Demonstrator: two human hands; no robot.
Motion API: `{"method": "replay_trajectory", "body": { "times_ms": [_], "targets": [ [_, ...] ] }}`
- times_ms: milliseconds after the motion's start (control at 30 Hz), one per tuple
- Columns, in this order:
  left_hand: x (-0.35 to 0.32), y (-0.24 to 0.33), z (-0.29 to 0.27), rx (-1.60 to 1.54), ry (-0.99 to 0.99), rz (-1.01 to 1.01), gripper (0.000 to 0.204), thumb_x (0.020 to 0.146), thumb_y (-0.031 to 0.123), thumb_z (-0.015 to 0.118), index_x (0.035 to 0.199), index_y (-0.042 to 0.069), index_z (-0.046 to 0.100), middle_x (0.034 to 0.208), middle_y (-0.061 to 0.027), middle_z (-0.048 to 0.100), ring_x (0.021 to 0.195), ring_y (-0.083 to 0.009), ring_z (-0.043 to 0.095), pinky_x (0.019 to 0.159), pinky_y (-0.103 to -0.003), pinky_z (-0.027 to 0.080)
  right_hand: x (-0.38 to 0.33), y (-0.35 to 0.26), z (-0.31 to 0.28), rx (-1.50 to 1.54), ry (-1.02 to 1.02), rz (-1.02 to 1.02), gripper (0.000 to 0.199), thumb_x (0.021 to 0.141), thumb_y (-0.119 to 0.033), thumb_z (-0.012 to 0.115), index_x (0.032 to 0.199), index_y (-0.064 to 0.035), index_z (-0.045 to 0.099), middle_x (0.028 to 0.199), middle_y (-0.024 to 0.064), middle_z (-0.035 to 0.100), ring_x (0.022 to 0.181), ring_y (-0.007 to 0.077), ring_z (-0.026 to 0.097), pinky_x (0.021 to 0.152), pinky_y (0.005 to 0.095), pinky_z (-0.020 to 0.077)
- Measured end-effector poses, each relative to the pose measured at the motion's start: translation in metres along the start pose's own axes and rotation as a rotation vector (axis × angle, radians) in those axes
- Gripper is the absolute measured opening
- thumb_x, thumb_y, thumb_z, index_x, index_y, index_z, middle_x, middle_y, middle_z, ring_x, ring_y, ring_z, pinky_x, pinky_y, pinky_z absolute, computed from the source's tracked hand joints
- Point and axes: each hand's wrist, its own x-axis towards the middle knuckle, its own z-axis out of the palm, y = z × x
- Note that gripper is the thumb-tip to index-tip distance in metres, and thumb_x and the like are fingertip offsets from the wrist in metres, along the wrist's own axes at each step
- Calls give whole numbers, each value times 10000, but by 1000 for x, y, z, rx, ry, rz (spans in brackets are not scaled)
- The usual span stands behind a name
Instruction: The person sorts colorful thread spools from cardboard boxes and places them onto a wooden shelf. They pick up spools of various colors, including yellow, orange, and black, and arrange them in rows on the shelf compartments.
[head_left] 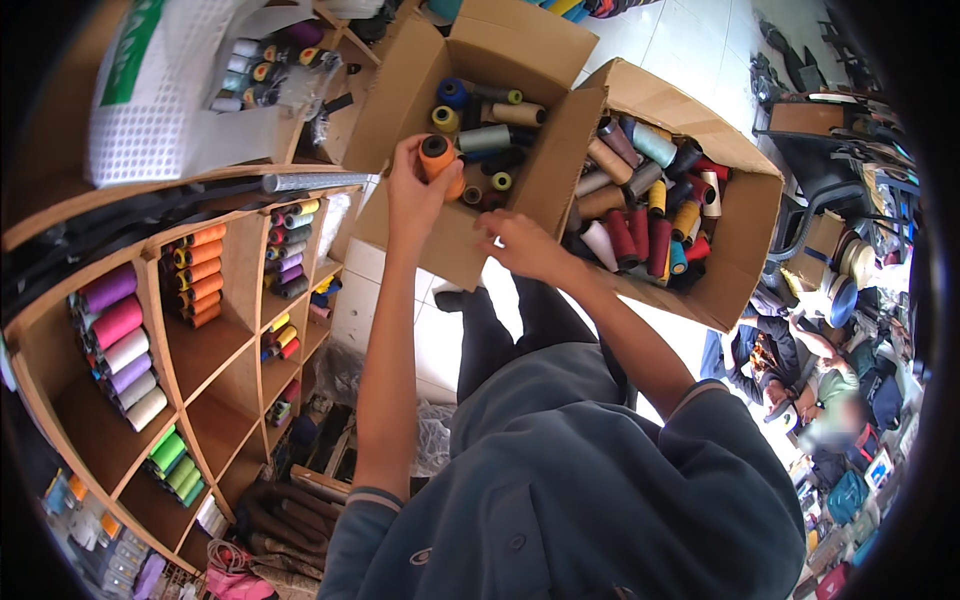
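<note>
At the near rim of the left cardboard box point(420, 215), my left hand point(415, 190) is wrapped around an orange thread cone point(438, 160), fingers curled on its side, thumb behind it. The cone sits tilted, just above the box's front wall, beside other spools point(487, 137) inside: grey, blue, yellow, tan, dark ones, packed loosely. My right hand point(520, 245) hovers at the same front wall, near the corner where the two boxes meet; fingers bent and loose, holding nothing, fingertips touching or nearly touching the cardboard, cannot tell which.

Second cardboard box point(745, 225) to the right, flaps up, touching the first. It is fuller: red, maroon, tan, grey, teal, yellow cones point(640, 225) lying every way.

Both boxes rest above a white tiled floor point(435, 340), seen below between my legs. What bears them is hidden.

To my left, wooden shelving point(235, 340) in square compartments: pink, purple and cream cones point(120, 335) in one, orange ones point(200, 275) in the next, green ones point(175, 465) lower down, several compartments only partly filled. A white mesh bag point(160, 90) lies on top of it.

Open floor runs ahead past the boxes. Right side is crowded: a seated person point(820, 390), bags, stacked goods.
</note>
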Motion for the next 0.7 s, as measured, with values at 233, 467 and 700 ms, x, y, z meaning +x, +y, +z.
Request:
{"method": "replay_trajectory", "body": {
  "times_ms": [233,467,700],
  "targets": [
    [51,-78,48,644,-184,-153,481,699,100,776,1097,108,504,1001,-185,665,963,-389,633,822,-446,500,-3,-1,-17,203,-94,-32,266,871,-182,610,1067,-3,588,937,188,635,888,351,633,802,441,490],
    [53,-101,43,845,-302,-112,464,707,102,762,1085,100,493,1015,-148,657,1001,-372,602,826,-477,472,38,7,-60,231,-361,-30,180,863,-131,591,976,7,608,906,174,638,845,324,639,724,407,505],
    [48,-116,45,1211,-422,-8,450,723,164,756,1105,135,520,1100,-67,639,1106,-284,546,907,-483,416,157,55,-102,-345,-269,-109,169,814,-105,546,926,-52,660,878,185,663,860,352,645,743,442,508]
  ]
}}
